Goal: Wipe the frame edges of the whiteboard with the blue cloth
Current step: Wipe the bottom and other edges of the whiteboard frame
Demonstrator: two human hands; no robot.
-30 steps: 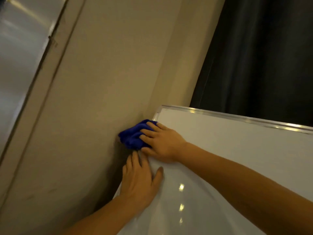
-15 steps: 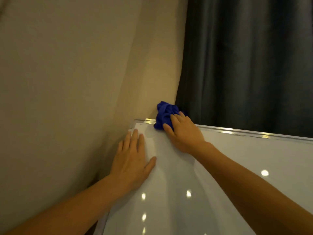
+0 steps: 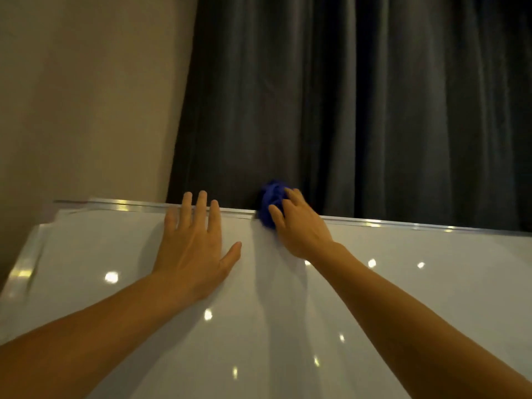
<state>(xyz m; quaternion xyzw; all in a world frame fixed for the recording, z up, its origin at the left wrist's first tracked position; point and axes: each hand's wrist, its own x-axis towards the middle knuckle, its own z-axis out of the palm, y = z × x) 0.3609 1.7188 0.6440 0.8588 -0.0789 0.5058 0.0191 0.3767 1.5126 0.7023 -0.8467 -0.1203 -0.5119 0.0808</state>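
The whiteboard [image 3: 403, 298] fills the lower half of the view, glossy white with a silver metal frame [image 3: 388, 224] along its top edge and left side. A bunched blue cloth [image 3: 270, 201] sits on the top frame edge near the middle. My right hand [image 3: 302, 226] presses the cloth against the frame, fingers curled over it. My left hand [image 3: 195, 249] lies flat on the board just left of the cloth, fingers spread, fingertips reaching over the top frame.
A dark grey curtain [image 3: 359, 96] hangs right behind the board's top edge. A beige wall [image 3: 86, 96] stands to the left, close to the board's top-left corner [image 3: 57, 208]. Ceiling lights reflect as bright spots on the board.
My right hand has slid the cloth from the left side frame, around the top-left corner, and rightward along the top edge. My left hand moved up the board to the top edge.
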